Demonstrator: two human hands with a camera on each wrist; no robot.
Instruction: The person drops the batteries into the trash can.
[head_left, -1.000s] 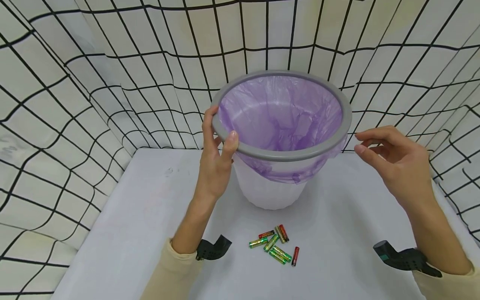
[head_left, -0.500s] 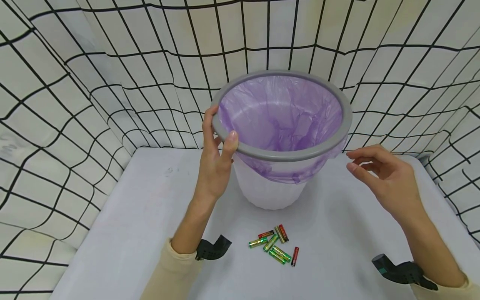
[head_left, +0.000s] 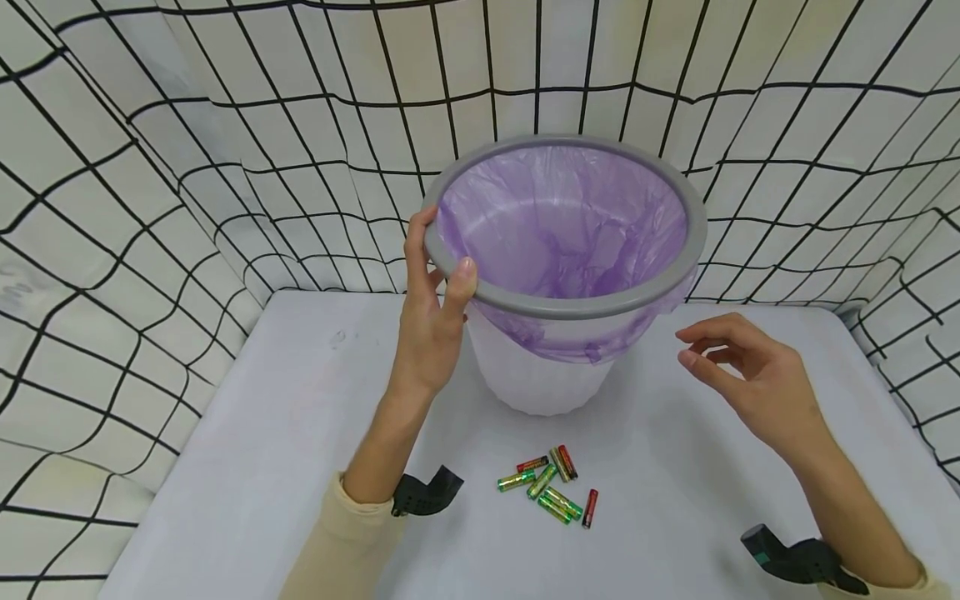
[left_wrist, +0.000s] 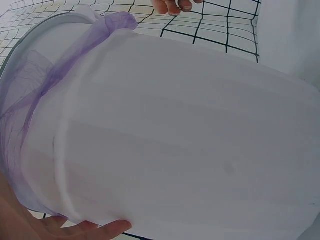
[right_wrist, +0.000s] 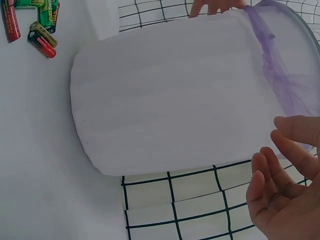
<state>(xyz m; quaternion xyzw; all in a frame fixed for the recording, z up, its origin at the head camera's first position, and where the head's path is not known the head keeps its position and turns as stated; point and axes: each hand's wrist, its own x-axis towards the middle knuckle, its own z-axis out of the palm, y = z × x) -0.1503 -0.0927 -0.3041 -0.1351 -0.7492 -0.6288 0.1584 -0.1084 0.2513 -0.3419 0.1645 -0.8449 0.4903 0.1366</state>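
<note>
A white trash can [head_left: 542, 383] with a grey rim ring [head_left: 570, 308] stands on the table, lined with a purple plastic bag [head_left: 562, 217] whose edge hangs out below the ring. My left hand [head_left: 431, 321] grips the ring at its left side, thumb over the front and fingers around the outside. To the right of the can my right hand [head_left: 750, 379] is held in the air, fingers loosely bent and nothing between them. In the right wrist view those fingers [right_wrist: 295, 155] are apart from the can wall [right_wrist: 175, 100].
Several green and red batteries [head_left: 553, 487] lie in a loose cluster on the white table [head_left: 315, 433] in front of the can. White walls with a black grid [head_left: 300, 133] enclose the back and sides.
My right hand has moved down and a little left, away from the height of the rim. The left hand and the trash can keep their places.
</note>
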